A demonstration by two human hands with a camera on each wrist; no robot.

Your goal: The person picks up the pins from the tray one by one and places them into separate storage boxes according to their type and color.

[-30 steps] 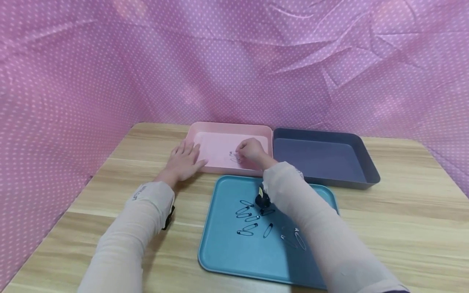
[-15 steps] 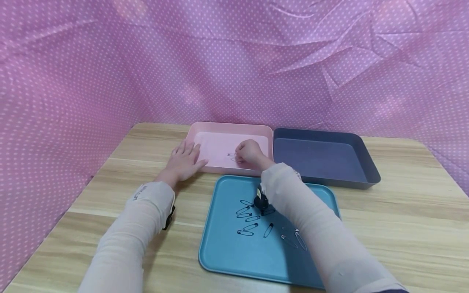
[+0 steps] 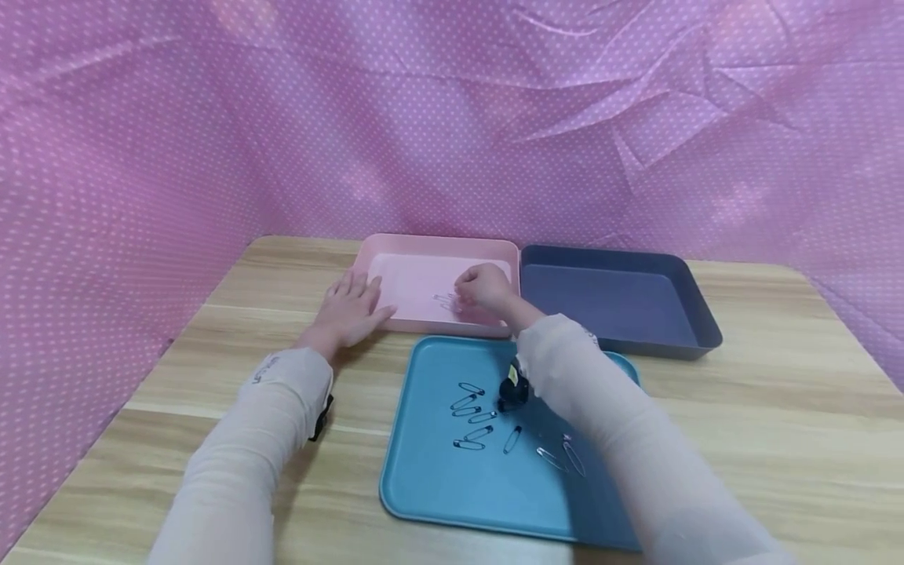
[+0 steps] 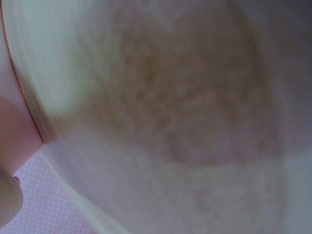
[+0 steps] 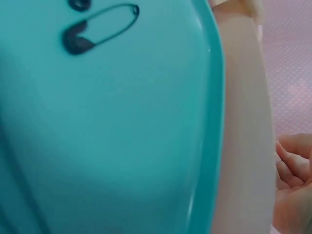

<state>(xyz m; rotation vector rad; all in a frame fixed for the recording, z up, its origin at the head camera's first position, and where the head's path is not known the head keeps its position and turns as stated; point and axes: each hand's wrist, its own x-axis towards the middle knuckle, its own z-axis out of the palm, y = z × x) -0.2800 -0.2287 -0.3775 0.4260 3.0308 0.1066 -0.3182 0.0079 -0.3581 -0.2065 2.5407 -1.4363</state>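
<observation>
My left hand rests at the left front corner of a pink tray, fingers straight and spread over its rim. My right hand is low over the right part of that tray, fingers curled. Silvery safety pins lie in the tray beside its fingertips. In the right wrist view the right thumb and fingers show at the right edge; whether a pin is between them is hidden. Dark-headed safety pins and a few silvery ones lie on the teal tray under my right forearm.
A dark grey tray stands against the pink tray's right side. All three trays are on a wooden table, with a dotted pink cloth behind. A blurred sleeve fills most of the left wrist view.
My right hand has shifted slightly right, away from the silvery pins, which show more fully. The left hand stays on the pink tray. The head view has turned a little.
</observation>
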